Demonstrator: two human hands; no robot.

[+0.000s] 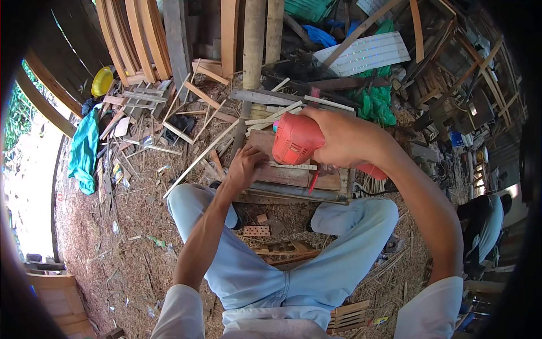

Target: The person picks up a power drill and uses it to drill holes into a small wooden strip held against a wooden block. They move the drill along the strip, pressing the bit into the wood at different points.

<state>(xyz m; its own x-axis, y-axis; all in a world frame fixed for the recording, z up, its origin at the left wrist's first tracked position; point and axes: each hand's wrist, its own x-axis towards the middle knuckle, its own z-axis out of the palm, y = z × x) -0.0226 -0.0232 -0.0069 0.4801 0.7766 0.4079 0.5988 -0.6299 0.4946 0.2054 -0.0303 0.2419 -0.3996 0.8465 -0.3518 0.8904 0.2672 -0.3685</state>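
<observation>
My right hand (344, 138) is wrapped around the handle of a red power drill (294, 141), held over a low wooden work board (327, 181). The drill's body hides its tip. Under it lies a thin pale wooden strip (299, 166) with small dark marks along its face. My left hand (247, 166) is at the strip's left end, fingers bent and closed on it; the fingertips are partly hidden. A thin red stick-like tool (313, 182) rests on the board below the drill.
Loose wooden strips (195, 161) lean and lie left of the board. A perforated brick (256, 231) sits between my feet. Upright posts (254, 51) stand ahead, with a white perforated panel (367, 53) and green plastic (378, 101) beyond. Shavings cover the ground (113, 243).
</observation>
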